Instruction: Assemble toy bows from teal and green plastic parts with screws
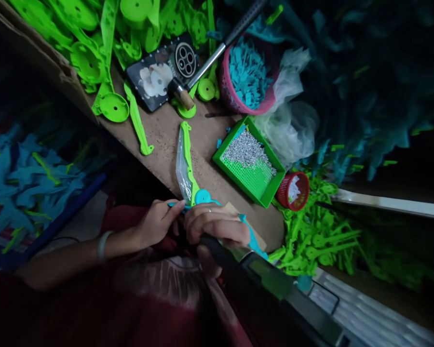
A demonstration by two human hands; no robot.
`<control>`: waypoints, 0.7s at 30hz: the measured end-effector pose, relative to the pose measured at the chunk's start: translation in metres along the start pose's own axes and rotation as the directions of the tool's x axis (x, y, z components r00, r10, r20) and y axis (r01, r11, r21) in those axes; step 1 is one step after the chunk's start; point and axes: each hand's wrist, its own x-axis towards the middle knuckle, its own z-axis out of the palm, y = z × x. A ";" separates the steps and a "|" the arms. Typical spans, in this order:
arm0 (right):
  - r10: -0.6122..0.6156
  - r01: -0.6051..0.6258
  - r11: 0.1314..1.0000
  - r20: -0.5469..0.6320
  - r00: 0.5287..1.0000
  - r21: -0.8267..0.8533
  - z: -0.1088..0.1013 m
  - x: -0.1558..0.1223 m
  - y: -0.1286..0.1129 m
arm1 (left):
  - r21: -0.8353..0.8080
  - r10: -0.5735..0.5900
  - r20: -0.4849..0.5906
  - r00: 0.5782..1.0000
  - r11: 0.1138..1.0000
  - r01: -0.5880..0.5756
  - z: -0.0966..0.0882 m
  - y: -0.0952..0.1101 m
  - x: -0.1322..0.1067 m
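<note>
My left hand (158, 221) pinches the near end of a toy knife (186, 166) made of a green plastic frame, a clear blade and a teal round hub. My right hand (217, 226) is closed over the teal handle piece (252, 237) of the same toy, beside a small wooden block. Both hands meet at the near edge of the brown work board (166, 130). A dark tool body (238, 270) lies just under my right hand.
A green tray (260, 190) of small silver metal parts sits right of the toy. Behind are a pink basket (231, 91) of teal pieces, a hammer (210, 55), a black card, a small red basket (293, 191), clear bags and heaps of green and teal plastic parts.
</note>
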 end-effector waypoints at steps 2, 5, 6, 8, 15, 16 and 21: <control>-0.122 0.132 0.987 -0.097 0.988 0.095 0.003 0.003 0.002 | -0.002 -0.009 0.008 1.000 1.000 0.009 0.000 0.001 0.002; -0.029 0.036 0.991 -0.055 0.998 0.127 -0.001 0.016 -0.001 | 0.006 -0.030 -0.002 1.000 1.000 0.030 -0.001 0.004 0.010; 0.009 -0.002 0.992 -0.056 0.998 0.130 -0.006 0.023 -0.004 | 0.014 -0.043 0.000 0.999 0.999 0.043 -0.003 0.005 0.012; 0.008 0.018 0.990 -0.179 0.984 0.140 -0.026 0.038 -0.010 | 0.026 -0.100 -0.003 0.995 0.995 0.100 -0.009 0.006 0.014; -0.009 -0.173 0.969 -0.726 0.687 -0.176 -0.163 0.027 0.000 | 0.616 0.062 0.094 0.994 0.780 -0.106 -0.021 0.016 -0.014; 0.024 -0.231 0.955 -0.725 0.689 -0.188 -0.181 0.015 0.005 | 0.691 0.197 0.203 0.959 0.665 -0.283 -0.011 0.021 -0.016; 0.242 -0.551 0.770 -0.652 0.719 -0.322 -0.214 -0.075 -0.025 | 0.479 0.492 0.759 0.426 0.020 -0.878 0.097 0.032 0.016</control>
